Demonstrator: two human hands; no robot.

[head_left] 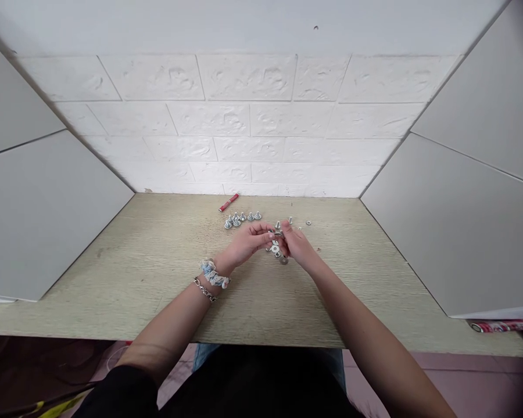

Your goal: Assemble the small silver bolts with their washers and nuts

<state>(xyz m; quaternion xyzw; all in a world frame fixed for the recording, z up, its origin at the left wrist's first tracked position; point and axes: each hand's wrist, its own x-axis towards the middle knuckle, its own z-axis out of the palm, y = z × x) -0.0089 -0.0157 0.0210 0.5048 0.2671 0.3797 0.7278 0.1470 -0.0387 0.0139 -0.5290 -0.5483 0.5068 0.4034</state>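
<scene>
Over the middle of the table, my left hand [247, 242] and my right hand [300, 246] meet at the fingertips. A small silver bolt [278, 234] lies sideways between them, pinched from both ends. Whether a nut or washer sits on it is too small to tell. Right below the fingers is a loose pile of flat washers [275, 249], with one larger washer [283, 261] nearest me. Just behind my hands, a bolt [290, 220] and another bolt [278, 224] stand upright. My hands partly cover the pile.
Several bolts with washers [243, 216] stand grouped left of my hands. Behind them lies a red marker-like stick [229, 202]. A single nut [308, 223] rests to the right. White brick-patterned wall [244, 121] and grey side panels [453, 220] enclose the table [165, 255].
</scene>
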